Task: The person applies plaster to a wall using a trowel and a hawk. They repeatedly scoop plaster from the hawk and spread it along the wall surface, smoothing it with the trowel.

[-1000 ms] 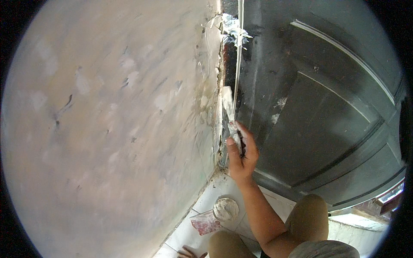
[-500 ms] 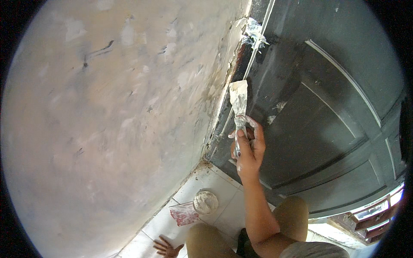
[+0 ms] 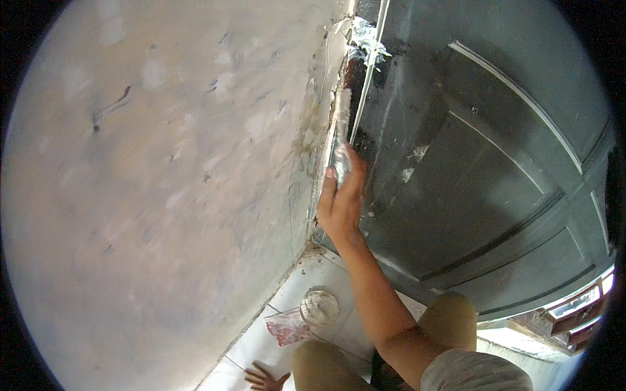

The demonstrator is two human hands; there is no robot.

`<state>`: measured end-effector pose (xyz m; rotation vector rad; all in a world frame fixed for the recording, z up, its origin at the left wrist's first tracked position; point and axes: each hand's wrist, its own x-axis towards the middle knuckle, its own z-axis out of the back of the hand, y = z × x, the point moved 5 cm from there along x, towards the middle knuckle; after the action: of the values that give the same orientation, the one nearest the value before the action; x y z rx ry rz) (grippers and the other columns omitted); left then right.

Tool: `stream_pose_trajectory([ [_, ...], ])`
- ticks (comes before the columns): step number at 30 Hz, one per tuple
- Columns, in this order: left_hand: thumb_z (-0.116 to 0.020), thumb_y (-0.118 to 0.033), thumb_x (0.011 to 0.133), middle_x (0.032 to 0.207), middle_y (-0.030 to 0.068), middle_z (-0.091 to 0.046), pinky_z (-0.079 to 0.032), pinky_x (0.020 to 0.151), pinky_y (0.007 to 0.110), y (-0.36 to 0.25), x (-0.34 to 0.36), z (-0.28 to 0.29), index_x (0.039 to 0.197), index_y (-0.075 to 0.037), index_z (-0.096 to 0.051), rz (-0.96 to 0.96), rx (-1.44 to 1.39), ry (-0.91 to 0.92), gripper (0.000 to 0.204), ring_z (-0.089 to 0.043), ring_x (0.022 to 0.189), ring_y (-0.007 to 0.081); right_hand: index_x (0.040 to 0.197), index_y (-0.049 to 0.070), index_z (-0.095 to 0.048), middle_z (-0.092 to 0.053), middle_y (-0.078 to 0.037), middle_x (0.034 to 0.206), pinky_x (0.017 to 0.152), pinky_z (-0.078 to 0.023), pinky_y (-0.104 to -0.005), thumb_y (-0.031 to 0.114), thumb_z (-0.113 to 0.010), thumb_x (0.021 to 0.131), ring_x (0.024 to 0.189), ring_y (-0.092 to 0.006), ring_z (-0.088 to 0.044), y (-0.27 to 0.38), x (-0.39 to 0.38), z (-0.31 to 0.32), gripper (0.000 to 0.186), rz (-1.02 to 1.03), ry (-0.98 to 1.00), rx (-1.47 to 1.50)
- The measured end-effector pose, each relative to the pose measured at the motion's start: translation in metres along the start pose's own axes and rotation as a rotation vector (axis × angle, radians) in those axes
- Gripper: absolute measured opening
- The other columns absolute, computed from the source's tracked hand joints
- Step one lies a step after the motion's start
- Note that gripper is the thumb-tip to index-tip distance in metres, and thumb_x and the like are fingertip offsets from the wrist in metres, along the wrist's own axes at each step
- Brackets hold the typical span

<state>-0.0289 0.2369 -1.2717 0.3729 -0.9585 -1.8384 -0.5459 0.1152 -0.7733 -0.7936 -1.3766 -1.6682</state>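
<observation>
My right hand (image 3: pixel 343 200) is closed round the handle of a putty knife (image 3: pixel 343 120), a scraper smeared with white paste. Its blade points up and is turned nearly edge-on, at the gap between the wall (image 3: pixel 195 163) and the dark door frame (image 3: pixel 360 85). Whether the blade touches the wall's edge is hard to tell. White paste (image 3: pixel 368 45) is smeared thickly across the frame above the knife. Down at the lower left, my left hand (image 3: pixel 266 379) rests on the tiled floor (image 3: pixel 287 287) with its fingers spread, holding nothing.
A round container (image 3: pixel 319 307) with whitish contents stands on the tiles, beside a red-and-clear plastic packet (image 3: pixel 287 326). On the right is a dark panelled door (image 3: pixel 469 189). My knees (image 3: pixel 329 365) are bent below. A brown wooden window frame (image 3: pixel 574 316) shows at the lower right.
My right hand has moved left with the putty knife, from over the door frame to the wall's edge, and the blade has turned edge-on. The view has shifted slightly. My left hand stays on the floor.
</observation>
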Motion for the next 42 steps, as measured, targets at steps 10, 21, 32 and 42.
stream_pose_trajectory([
  [10,-0.013,-0.110,0.061,0.167,0.0360,-0.016,-0.030,0.105,0.077,-0.003,0.022,-0.003,0.169,-0.014,-0.011,-0.011,-0.160,0.133,0.144,-0.031,0.145,0.0617,0.153,0.003,-0.039,-0.051,-0.028,0.120,0.085,-0.052,-0.0523,0.008,-0.065,0.098,0.105,-0.0463,-0.060,-0.034,0.011,-0.047,0.061,0.084,-0.096,-0.102],
  [21,-0.042,-0.106,0.063,0.168,0.0373,0.005,-0.030,0.104,0.083,0.018,0.018,-0.007,0.168,-0.015,0.005,-0.091,-0.997,0.877,0.147,-0.009,0.143,0.0750,0.152,0.000,-0.038,-0.055,-0.030,0.115,0.088,-0.050,-0.0532,0.009,-0.060,0.102,0.101,-0.0473,-0.060,-0.038,0.004,-0.057,0.055,0.096,-0.055,-0.039],
  [32,-0.019,-0.103,0.075,0.162,0.0353,-0.031,-0.048,0.104,0.063,0.020,0.033,0.020,0.168,-0.010,-0.011,-0.313,-0.711,0.780,0.132,-0.041,0.142,0.0583,0.147,-0.009,-0.030,-0.055,-0.042,0.128,0.095,-0.054,-0.0545,0.017,-0.052,0.108,0.114,-0.0559,-0.063,-0.009,-0.046,-0.057,0.052,-0.170,0.246,0.010],
  [42,-0.067,-0.090,0.059,0.160,0.0370,0.023,-0.005,0.109,0.081,0.019,0.028,-0.017,0.161,-0.013,0.022,0.007,-0.942,0.895,0.156,0.019,0.142,0.0638,0.146,0.006,-0.039,-0.061,-0.014,0.099,0.056,-0.047,-0.0308,0.027,-0.055,0.108,0.068,-0.0198,-0.058,0.021,-0.095,0.030,0.047,-0.674,0.411,0.750],
])
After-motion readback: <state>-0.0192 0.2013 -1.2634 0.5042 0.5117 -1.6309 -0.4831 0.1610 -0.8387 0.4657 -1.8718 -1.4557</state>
